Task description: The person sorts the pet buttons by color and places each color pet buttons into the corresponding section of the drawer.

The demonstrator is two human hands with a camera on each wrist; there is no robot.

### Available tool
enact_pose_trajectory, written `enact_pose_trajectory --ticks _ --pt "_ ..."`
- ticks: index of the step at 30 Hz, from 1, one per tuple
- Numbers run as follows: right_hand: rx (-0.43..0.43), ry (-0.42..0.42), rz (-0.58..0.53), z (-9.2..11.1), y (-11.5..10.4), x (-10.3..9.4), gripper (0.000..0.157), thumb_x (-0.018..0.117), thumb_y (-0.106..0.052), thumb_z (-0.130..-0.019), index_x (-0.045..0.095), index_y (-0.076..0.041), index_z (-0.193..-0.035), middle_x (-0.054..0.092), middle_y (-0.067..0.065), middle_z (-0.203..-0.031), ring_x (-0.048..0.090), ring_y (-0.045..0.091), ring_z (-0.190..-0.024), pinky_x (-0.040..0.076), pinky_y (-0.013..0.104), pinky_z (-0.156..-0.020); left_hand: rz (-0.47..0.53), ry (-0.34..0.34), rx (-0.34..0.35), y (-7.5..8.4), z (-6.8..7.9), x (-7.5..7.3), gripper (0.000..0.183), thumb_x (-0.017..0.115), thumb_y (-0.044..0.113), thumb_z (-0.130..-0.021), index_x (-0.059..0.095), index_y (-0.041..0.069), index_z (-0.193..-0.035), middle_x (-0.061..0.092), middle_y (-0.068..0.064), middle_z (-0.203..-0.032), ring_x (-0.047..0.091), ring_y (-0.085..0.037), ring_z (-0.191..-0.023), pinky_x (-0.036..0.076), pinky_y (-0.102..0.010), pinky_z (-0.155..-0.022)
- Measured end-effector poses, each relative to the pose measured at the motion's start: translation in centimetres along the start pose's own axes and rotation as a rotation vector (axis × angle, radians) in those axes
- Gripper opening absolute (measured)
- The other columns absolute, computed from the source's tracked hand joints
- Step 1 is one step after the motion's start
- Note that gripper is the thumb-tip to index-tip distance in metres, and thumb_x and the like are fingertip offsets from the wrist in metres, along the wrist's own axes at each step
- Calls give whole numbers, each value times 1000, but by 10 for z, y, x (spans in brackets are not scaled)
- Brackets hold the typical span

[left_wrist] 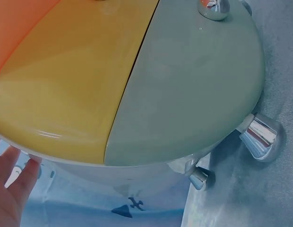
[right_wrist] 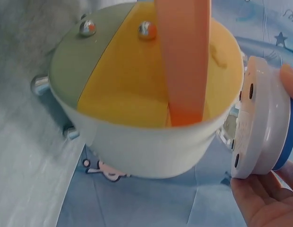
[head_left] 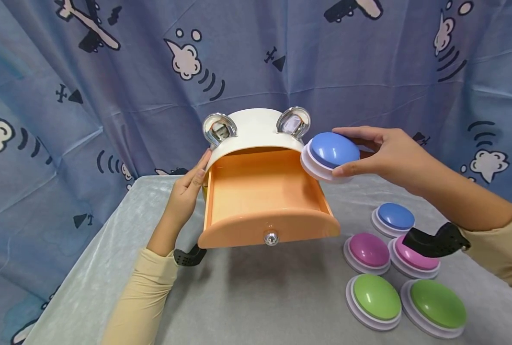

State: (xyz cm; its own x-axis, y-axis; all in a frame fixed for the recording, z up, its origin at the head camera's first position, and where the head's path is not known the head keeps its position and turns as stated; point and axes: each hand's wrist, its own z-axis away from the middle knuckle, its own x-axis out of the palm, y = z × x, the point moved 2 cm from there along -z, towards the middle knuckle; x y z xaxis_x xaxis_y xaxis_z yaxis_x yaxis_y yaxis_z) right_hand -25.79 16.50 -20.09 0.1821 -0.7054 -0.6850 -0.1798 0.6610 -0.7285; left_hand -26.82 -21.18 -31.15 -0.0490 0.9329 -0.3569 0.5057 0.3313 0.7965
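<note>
A small white drawer cabinet [head_left: 256,122] with two chrome ears stands on the table. Its orange top drawer [head_left: 264,187] is pulled out and has nothing in it. Below it, the yellow drawer [right_wrist: 123,80] and the green drawer [left_wrist: 184,90] are closed. My left hand [head_left: 186,194] rests against the cabinet's left side, fingers extended along it. With my right hand [head_left: 378,151] I grip a blue push button [head_left: 331,153] with a white base, thumb and fingers around its edge. It is tilted beside the open drawer's upper right corner, with small dark feet showing underneath.
Right of the cabinet lie another blue button [head_left: 395,216], two pink buttons [head_left: 369,250] and two green buttons [head_left: 376,297]. A grey cloth covers the table [head_left: 260,306]. Behind it hangs a blue patterned curtain [head_left: 247,57]. The drawer's chrome knob [head_left: 271,238] juts forward.
</note>
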Motion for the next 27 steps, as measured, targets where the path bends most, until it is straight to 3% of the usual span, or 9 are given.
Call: enact_pose_trajectory --ticks 20,27 --pt "-132 -98 -138 -1 -47 42 78 90 -32 -73 55 -29 -143 54 0 -145 57 22 -129 49 45 -108 -7 3 8 0 -1 2 44 36 25 -109 40 17 -152 34 5 -161 29 -8 -150 22 -29 -125" --pt "-154 -133 -150 -8 -58 61 77 92 -30 -70 60 -27 -139 63 3 -134 60 22 -119 51 42 -105 -10 10 -4 1 -1 1 44 37 26 -109 40 18 -152 34 6 -161 29 -8 -150 23 -30 -125"
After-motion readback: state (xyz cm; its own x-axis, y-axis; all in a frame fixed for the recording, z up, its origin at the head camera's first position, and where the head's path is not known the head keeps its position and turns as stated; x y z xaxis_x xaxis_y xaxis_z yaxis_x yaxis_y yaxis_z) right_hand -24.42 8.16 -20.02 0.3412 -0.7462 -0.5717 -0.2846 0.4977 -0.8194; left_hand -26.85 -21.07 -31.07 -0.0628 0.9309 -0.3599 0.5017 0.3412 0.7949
